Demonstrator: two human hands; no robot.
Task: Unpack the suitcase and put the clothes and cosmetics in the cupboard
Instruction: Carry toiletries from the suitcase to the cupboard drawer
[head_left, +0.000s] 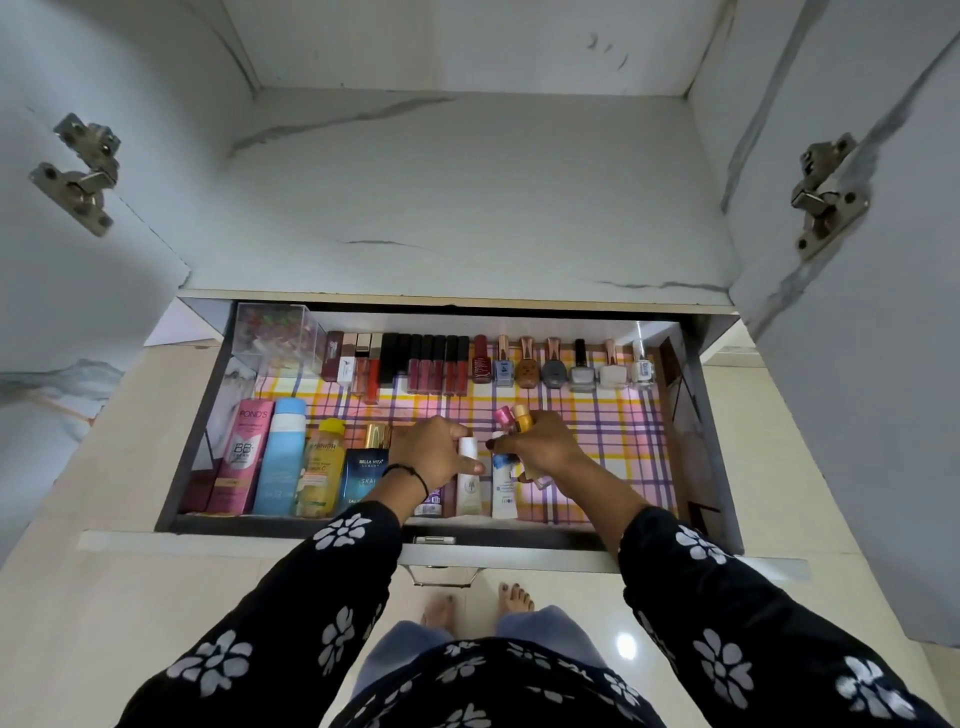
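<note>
The cupboard drawer (189, 431) is pulled out, lined with a plaid sheet. My left hand (431, 452) rests over the front row, its fingers on a white tube (470, 486) lying there. My right hand (540, 447) grips several small cosmetics, among them a pink-capped tube (503, 417) and a yellow-capped tube (522, 415), just above a white tube with a blue cap (504, 493). Lipsticks (431, 364) and nail polish bottles (556, 361) line the drawer's back. A pink Pond's box (241, 457), a blue bottle (280, 457), a yellow bottle (322, 470) and a dark Bella Vita box (363, 478) fill the front left.
A clear plastic box (275, 338) stands in the drawer's back left corner. The shelf (467, 208) above the drawer is bare. Both cupboard doors (67, 260) hang open at my sides. The drawer's right half shows bare plaid liner (613, 431). My bare feet (478, 603) stand below the drawer front.
</note>
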